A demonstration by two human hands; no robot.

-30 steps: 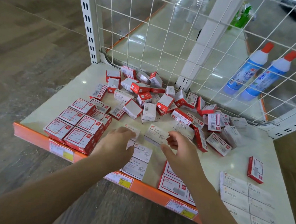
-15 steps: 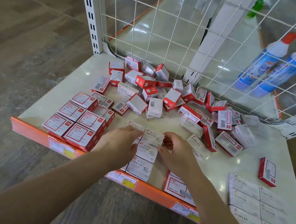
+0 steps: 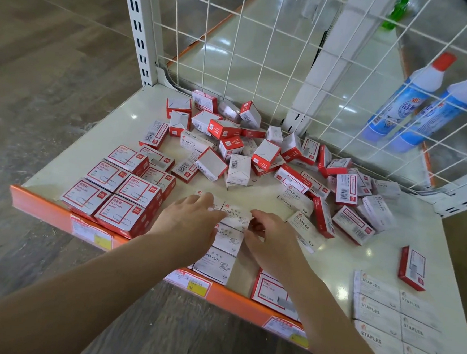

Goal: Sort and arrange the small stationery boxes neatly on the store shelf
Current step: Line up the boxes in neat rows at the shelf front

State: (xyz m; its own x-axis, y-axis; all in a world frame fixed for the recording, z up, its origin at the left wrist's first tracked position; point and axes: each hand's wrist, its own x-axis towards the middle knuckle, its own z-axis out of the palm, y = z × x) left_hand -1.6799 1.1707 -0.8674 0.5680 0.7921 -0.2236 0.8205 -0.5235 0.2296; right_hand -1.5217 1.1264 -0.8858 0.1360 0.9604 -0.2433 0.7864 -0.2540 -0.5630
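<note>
- Pinching from both sides: left hand (image 3: 193, 223) and right hand (image 3: 271, 239) hold a white paper-clip box (image 3: 235, 214), fingers curled on its L and R ends; box sits at the far end of a short column of like boxes.
- Column of white paper-clip boxes (image 3: 219, 258) runs from that box back to the shelf's orange front edge (image 3: 235, 296); left hand covers part of it.
- Just L: neat block of red-framed paper-clip boxes (image 3: 120, 193), flat, in rows.
- Under/right of the right wrist: red-framed staple boxes (image 3: 271, 292) at the front edge, partly hidden by the arm.
- Far R: white STAPLES boxes (image 3: 393, 320) laid in a grid; one red box (image 3: 412, 268) alone beside them.
- Behind hands: loose pile of red/white boxes (image 3: 256, 156), tipped all ways, up against the wire grid back (image 3: 263, 54).
- Past the grid: two blue bottles w/ red caps (image 3: 425, 107).
- Shelf (image 3: 113, 138) is pale, glossy.
</note>
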